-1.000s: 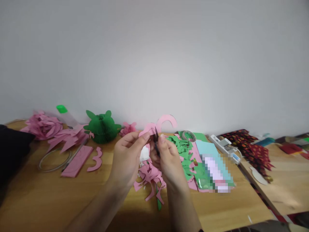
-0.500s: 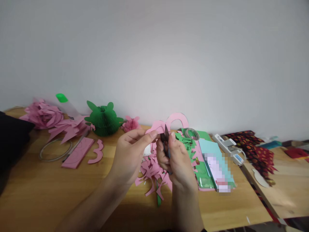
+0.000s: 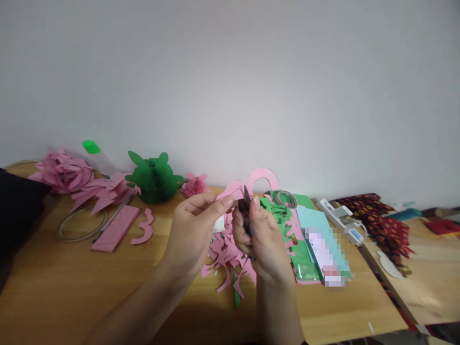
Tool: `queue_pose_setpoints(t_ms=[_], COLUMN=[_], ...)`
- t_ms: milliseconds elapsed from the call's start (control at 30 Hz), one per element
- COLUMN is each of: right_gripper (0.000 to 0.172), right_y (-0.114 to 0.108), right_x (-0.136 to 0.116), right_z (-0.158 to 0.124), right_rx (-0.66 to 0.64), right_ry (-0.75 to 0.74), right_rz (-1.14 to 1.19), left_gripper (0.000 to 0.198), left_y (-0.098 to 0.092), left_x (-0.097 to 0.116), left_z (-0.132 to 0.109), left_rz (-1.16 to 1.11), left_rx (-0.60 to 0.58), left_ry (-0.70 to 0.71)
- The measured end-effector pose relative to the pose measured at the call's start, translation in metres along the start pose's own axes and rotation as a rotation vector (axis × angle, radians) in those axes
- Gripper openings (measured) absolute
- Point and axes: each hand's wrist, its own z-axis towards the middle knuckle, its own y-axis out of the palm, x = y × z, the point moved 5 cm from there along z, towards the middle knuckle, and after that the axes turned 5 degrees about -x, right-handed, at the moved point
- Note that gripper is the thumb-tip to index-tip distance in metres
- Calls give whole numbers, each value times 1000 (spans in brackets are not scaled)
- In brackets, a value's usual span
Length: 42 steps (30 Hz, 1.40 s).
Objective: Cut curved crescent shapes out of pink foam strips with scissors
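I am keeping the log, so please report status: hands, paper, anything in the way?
Left hand pinching pink paper. Right hand gripping scissors, blades at the paper. Pink scraps lying below; nothing visibly blocking the blades.

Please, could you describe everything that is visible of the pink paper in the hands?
The pink paper looks like thin, matte card, cut in rounded curves. It is held above the table, its right part rising as an open arch. The left hand pinches its left part; the scissors in the right hand appear to meet it beside the arch. Fingers hide some of it.
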Motion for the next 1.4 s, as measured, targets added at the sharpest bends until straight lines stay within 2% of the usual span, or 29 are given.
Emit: queue_pose_setpoints(t_ms=[600, 933, 1400], right_gripper=[48, 47, 47], right_y=[1, -1, 0], right_x=[1, 1, -1], right_z=[0, 0, -2], right_rx=[-37, -66, -124], right_ry=[-10, 11, -32], right_rz=[81, 70, 25], left_gripper=[8, 6, 4], left_y=[1, 1, 2], left_x=[-1, 1, 5], left_z=[0, -1, -3], left_rz=[-36, -83, -68], left_rx=[-18, -44, -70], left_ry=[-8, 2, 21])
